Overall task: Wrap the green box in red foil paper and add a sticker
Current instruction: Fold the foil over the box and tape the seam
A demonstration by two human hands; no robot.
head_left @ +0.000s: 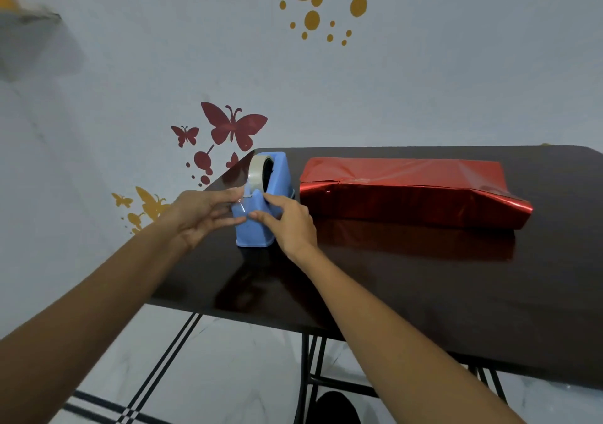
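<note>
The box lies wrapped in shiny red foil paper [408, 188] on the dark table [424, 286], long side toward me, its right end folded to a loose flap; none of its green shows. To its left stands a blue tape dispenser [261, 227] holding a roll of clear tape [257, 169]. My left hand [202, 214] pinches a short clear strip of tape [240, 206] at the dispenser's cutter. My right hand [290, 224] is on the dispenser's front, fingers curved against it, a fingertip at the strip. No sticker is visible.
The dispenser sits near the table's left corner, close to the edge. A wall with butterfly decals [233, 126] rises just behind the table. White tiled floor with black lines [156, 368] and the table's metal legs [306, 374] show below.
</note>
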